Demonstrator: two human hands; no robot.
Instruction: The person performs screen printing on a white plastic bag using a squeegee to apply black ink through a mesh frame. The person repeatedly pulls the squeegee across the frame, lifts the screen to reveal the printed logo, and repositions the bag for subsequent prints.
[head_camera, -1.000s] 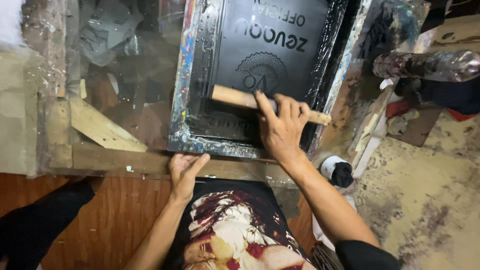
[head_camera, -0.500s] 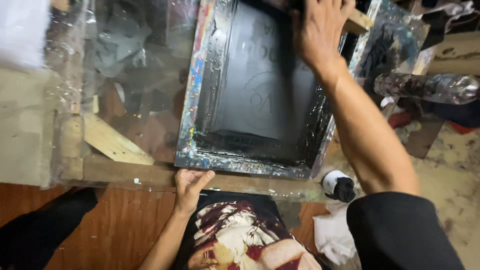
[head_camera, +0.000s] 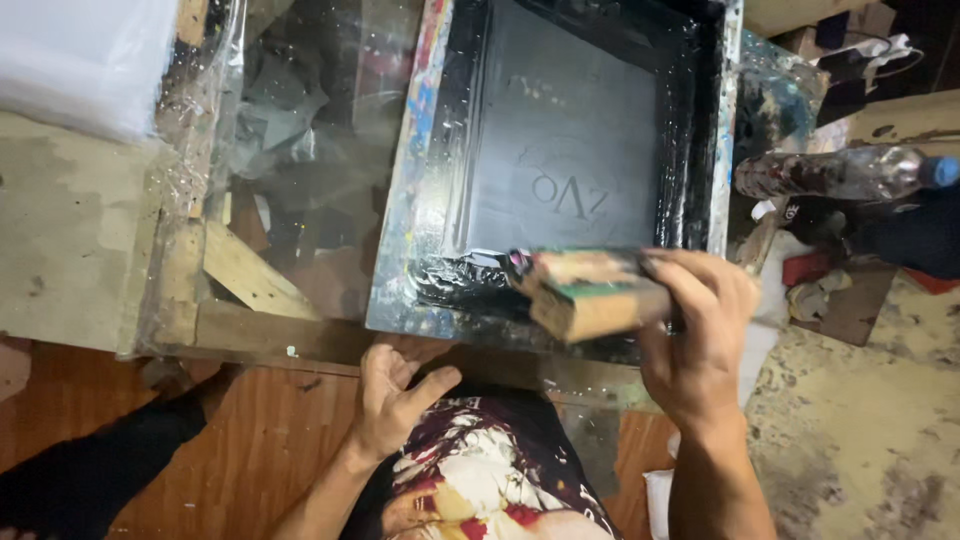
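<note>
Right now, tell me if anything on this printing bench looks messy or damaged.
The screen frame has paint smears along its left edge, and black ink is pooled by the squeegee in the right hand. Nothing looks broken.

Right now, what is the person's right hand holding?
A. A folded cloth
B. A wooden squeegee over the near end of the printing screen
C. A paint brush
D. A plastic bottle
B: the right hand has its grip on a wooden squeegee, held above the near, ink-covered end of the printing screen, while the left hand rests at the wooden edge below the frame.
</note>
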